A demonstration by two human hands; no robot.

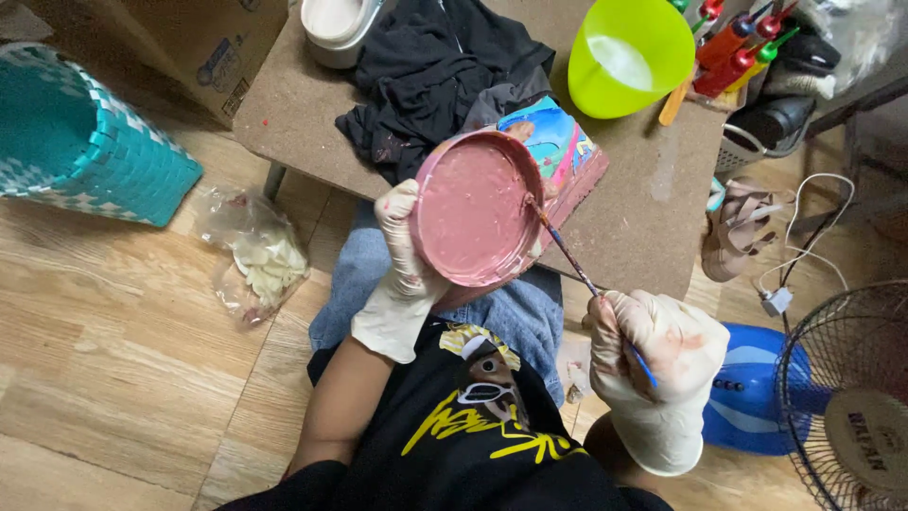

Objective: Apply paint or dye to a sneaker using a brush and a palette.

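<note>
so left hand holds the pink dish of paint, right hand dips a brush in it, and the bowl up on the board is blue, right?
Not quite: the bowl on the board is lime green, not blue. The head view shows it. The rest holds: the gloved left hand holds the pink dish of paint, and the gloved right hand has the brush tip at the dish's rim.

home floor, fan (851, 416), sandals (742, 232), clothes (435, 66)

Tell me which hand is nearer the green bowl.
Left. The left hand grips the pink lid just below the green bowl; the right hand, holding the paintbrush, sits lower, farther away.
</note>
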